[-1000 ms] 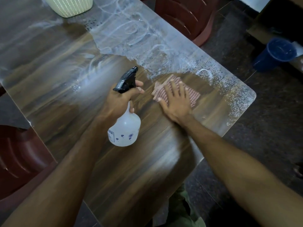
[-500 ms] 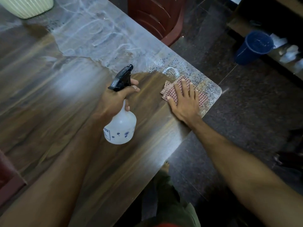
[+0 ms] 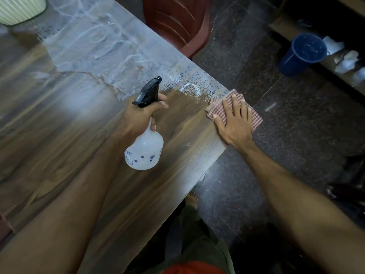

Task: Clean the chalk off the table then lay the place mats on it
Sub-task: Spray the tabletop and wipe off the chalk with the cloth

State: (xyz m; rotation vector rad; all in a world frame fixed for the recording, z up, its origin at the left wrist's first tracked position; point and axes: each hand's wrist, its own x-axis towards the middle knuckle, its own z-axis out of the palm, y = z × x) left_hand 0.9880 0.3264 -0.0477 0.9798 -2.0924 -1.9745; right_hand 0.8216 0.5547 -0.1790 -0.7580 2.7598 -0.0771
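White chalk scribbles (image 3: 102, 42), speckled with spray drops, cover the far part of the dark wooden table (image 3: 59, 119); the near part looks wiped. My left hand (image 3: 138, 115) grips a translucent spray bottle (image 3: 145, 153) with a black trigger head, held just above the table. My right hand (image 3: 235, 119) presses flat, fingers spread, on a red-and-white checked cloth (image 3: 255, 117) at the table's right corner, the cloth hanging partly over the edge. No place mats are in view.
A pale ribbed pot (image 3: 17, 8) stands at the far left of the table. A red plastic chair (image 3: 177, 18) sits behind the far edge. A blue bucket (image 3: 300, 52) stands on the dark speckled floor at the right. My foot (image 3: 191, 198) shows below the table edge.
My right hand has slid the cloth to the right, from mid-table to the corner, wiping away chalk there. The left hand with the bottle has kept its place.
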